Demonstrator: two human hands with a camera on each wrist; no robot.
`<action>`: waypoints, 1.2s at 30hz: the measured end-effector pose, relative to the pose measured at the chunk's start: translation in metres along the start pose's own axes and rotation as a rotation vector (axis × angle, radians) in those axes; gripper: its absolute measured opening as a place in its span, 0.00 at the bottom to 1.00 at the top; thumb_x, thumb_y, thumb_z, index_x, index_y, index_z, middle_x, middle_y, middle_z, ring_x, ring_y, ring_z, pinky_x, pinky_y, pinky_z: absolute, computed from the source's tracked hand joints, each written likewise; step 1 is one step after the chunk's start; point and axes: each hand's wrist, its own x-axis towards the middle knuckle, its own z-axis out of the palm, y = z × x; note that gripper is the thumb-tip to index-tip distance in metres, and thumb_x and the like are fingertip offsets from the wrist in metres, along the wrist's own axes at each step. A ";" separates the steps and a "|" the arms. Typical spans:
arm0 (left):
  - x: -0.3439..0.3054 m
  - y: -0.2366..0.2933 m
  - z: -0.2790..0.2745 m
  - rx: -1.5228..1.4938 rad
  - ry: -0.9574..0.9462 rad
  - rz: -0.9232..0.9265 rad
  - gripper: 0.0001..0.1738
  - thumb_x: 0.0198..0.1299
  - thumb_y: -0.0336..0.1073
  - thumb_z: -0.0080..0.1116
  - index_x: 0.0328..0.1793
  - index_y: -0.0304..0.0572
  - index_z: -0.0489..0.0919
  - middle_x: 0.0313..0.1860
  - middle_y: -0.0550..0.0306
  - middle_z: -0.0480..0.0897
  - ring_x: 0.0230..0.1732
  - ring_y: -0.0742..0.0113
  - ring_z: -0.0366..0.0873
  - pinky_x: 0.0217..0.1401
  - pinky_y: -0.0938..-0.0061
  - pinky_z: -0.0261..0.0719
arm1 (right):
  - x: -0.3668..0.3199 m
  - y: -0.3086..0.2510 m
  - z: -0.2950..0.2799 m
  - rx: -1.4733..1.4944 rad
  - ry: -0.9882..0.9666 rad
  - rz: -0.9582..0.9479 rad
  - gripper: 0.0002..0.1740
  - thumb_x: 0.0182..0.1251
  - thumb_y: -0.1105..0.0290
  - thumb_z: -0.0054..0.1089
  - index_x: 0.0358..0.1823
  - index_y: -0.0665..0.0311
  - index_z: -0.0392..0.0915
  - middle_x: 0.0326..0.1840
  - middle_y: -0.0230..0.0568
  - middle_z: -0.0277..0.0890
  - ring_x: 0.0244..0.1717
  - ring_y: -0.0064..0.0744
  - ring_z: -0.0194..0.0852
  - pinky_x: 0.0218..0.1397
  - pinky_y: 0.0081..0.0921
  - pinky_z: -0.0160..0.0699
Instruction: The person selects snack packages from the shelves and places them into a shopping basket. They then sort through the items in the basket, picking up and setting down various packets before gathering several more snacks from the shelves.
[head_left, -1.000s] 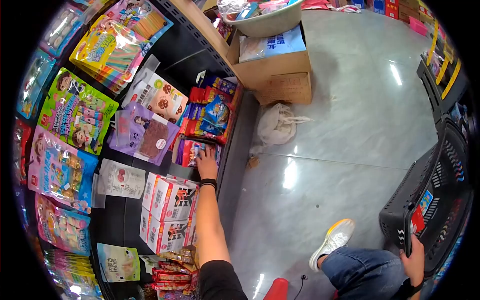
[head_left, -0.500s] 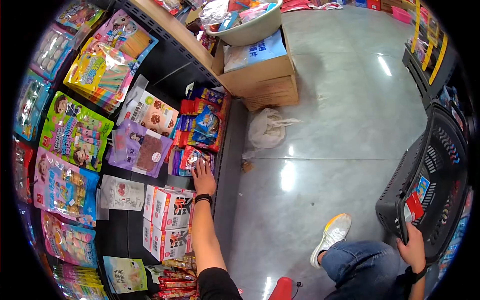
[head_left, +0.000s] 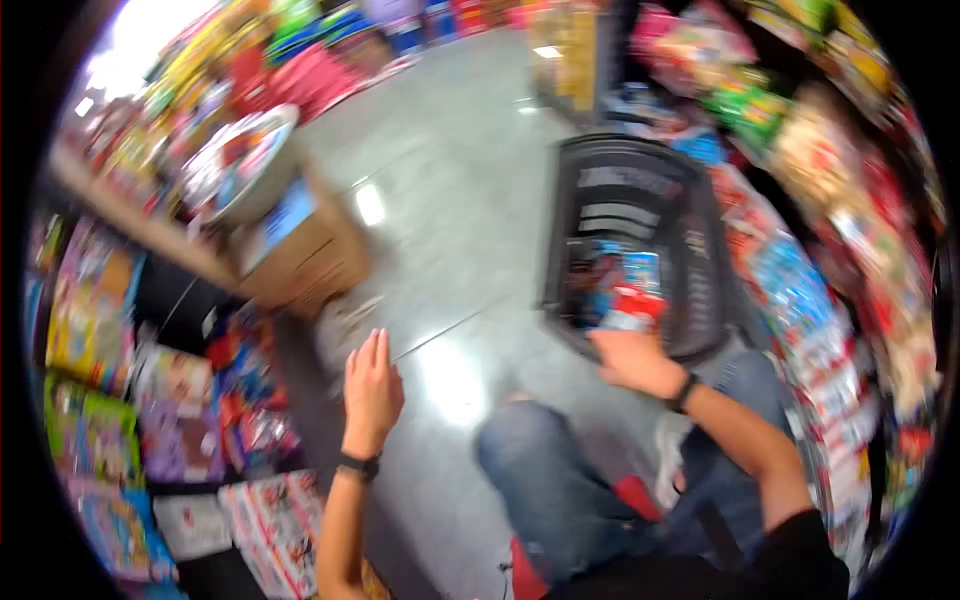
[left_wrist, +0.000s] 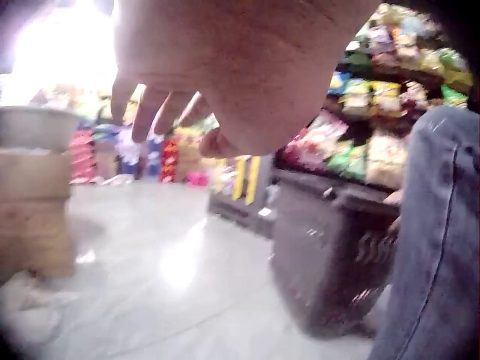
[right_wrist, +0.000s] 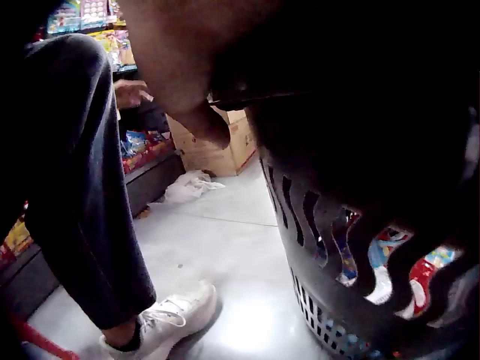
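My left hand [head_left: 372,395] hangs in the air over the floor beside the left shelf, fingers straight, holding nothing; in the left wrist view the same hand [left_wrist: 225,82] has its fingers extended. At the near rim of a black basket [head_left: 640,180], my right hand [head_left: 635,362] grips the edge. The right wrist view shows the thumb of that hand [right_wrist: 180,67] over the rim, the rest dark. Inside the basket lie a red and white pack [head_left: 634,305] and blue packs [head_left: 640,268].
Bagged sweets [head_left: 180,435] and white-red boxes [head_left: 275,530] fill the left shelf. A cardboard box [head_left: 310,255] with a basin [head_left: 250,170] above it stands past the shelf's end, a whitish bag [right_wrist: 191,186] near its foot. Snack racks [head_left: 800,290] line the right side.
My left hand has left the packs in the shelf carton and moved out over the floor, empty. The view has swung right, bringing the basket nearer the middle, my right hand still on its rim.
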 end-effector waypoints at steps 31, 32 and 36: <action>0.148 0.301 0.067 -0.283 -0.388 0.396 0.15 0.60 0.33 0.51 0.51 0.33 0.74 0.42 0.35 0.80 0.47 0.39 0.77 0.50 0.53 0.76 | -0.065 0.129 -0.006 0.678 -0.542 0.987 0.28 0.67 0.48 0.54 0.48 0.69 0.78 0.43 0.45 0.82 0.44 0.34 0.81 0.51 0.34 0.80; 0.145 0.302 0.063 -0.314 -0.340 0.442 0.14 0.60 0.33 0.52 0.49 0.33 0.73 0.40 0.35 0.79 0.46 0.38 0.77 0.48 0.53 0.76 | -0.059 0.190 0.088 0.937 -0.514 0.914 0.28 0.65 0.47 0.56 0.50 0.67 0.77 0.44 0.44 0.82 0.45 0.32 0.81 0.53 0.35 0.78; 0.142 0.308 0.032 -0.419 -0.372 0.420 0.20 0.58 0.32 0.55 0.57 0.34 0.72 0.45 0.35 0.79 0.47 0.37 0.76 0.48 0.53 0.76 | -0.028 0.162 0.137 0.458 -0.462 0.624 0.28 0.60 0.50 0.59 0.53 0.65 0.76 0.45 0.42 0.81 0.46 0.31 0.79 0.54 0.35 0.76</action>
